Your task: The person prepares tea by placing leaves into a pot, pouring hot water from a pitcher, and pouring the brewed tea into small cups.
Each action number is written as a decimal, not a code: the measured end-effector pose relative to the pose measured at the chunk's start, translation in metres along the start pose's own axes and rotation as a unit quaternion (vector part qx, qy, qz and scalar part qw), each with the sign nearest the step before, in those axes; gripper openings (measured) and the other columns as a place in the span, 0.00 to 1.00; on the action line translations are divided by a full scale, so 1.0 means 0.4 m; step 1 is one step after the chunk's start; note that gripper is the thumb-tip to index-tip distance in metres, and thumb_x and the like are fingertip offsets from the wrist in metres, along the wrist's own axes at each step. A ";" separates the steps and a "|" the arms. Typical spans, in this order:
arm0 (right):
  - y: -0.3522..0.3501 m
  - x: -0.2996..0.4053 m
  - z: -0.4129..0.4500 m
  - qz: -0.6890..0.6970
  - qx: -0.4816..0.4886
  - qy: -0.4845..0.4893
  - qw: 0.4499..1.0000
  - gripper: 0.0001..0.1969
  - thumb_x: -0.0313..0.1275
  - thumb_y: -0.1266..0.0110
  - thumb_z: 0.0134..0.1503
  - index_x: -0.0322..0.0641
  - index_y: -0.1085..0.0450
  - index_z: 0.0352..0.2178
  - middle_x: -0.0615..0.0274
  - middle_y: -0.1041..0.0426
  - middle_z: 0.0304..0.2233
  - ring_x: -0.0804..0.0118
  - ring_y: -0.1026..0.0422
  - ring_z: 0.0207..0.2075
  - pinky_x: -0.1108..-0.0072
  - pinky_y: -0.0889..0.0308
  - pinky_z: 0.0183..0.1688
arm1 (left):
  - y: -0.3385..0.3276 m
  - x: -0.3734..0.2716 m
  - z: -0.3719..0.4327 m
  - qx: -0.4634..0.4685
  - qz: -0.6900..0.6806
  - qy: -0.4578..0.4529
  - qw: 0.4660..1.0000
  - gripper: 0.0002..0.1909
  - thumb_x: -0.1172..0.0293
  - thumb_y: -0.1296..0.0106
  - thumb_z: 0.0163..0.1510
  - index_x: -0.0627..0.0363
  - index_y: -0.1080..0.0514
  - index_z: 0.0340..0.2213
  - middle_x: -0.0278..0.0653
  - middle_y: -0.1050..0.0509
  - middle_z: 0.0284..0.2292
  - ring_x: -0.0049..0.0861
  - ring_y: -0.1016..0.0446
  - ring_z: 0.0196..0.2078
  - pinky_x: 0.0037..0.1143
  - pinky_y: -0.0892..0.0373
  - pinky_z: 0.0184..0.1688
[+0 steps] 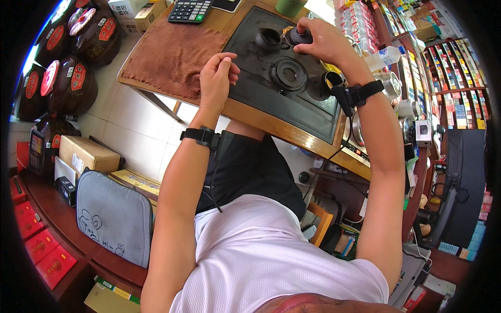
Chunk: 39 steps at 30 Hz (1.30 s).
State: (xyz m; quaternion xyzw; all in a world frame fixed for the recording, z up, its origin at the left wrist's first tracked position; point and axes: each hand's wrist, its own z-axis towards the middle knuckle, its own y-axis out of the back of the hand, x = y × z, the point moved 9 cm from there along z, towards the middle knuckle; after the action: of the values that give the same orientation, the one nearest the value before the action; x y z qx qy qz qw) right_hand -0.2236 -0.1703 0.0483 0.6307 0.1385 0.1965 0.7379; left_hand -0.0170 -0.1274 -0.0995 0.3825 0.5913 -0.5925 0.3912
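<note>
My right hand (323,41) is at the far side of a black tea tray (250,80), thumb and fingers around a small dark rounded vessel (300,36). Just left of that vessel stands a black pitcher (268,40) with a spout and handle. A round ridged black stand (289,74) sits nearer me on the tray. Another dark rounded piece (318,88) lies partly behind my right wrist strap. My left hand (220,76) hovers by the tray's left edge, fingers loosely curled together, with nothing visible in it. Beneath and beside it spreads a brown cloth (168,56).
A calculator (190,11) and a green cup (290,6) are at the table's far side. A plastic bottle (385,58) and metal pots (391,84) stand to the right. Large dark jars (88,84) stand on the floor at left. A grey cushioned chair back (113,219) is beside me.
</note>
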 end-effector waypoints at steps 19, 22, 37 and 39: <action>-0.026 0.004 0.083 -0.139 0.054 -0.002 0.989 0.20 0.34 0.34 0.41 0.41 0.34 0.35 0.54 0.28 0.34 0.51 0.29 0.39 0.67 0.33 0.41 | 0.009 0.027 0.012 0.030 -0.094 0.039 0.994 0.12 0.70 0.61 0.62 0.63 0.30 0.41 0.35 0.28 0.25 0.18 0.32 0.24 0.19 0.35 0.28; -0.027 0.015 0.088 -0.158 0.046 0.012 0.986 0.20 0.33 0.35 0.42 0.42 0.34 0.36 0.54 0.29 0.34 0.51 0.29 0.39 0.66 0.34 0.41 | 0.018 0.025 0.019 0.057 -0.198 0.062 0.977 0.14 0.68 0.62 0.62 0.63 0.32 0.44 0.36 0.28 0.27 0.20 0.32 0.27 0.21 0.34 0.32; -0.007 0.120 0.111 -0.261 -0.012 0.085 0.961 0.25 0.29 0.36 0.42 0.45 0.33 0.44 0.51 0.31 0.35 0.49 0.28 0.38 0.66 0.31 0.40 | 0.019 0.026 0.020 0.064 -0.234 0.074 0.967 0.16 0.68 0.64 0.63 0.64 0.34 0.47 0.37 0.29 0.29 0.20 0.32 0.30 0.21 0.33 0.35; -0.015 0.126 0.114 -0.284 -0.020 0.102 0.953 0.23 0.28 0.37 0.42 0.45 0.33 0.42 0.51 0.31 0.35 0.50 0.28 0.38 0.67 0.32 0.40 | 0.018 0.026 0.021 0.063 -0.235 0.074 0.967 0.16 0.68 0.64 0.63 0.64 0.34 0.47 0.37 0.29 0.29 0.20 0.32 0.30 0.21 0.33 0.35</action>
State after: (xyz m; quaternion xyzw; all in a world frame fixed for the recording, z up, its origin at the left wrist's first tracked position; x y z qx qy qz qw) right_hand -0.1578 -0.1879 0.0521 0.5269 0.3821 0.0449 0.7578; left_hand -0.0147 -0.1358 -0.1118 0.2996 0.6532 -0.6740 0.1709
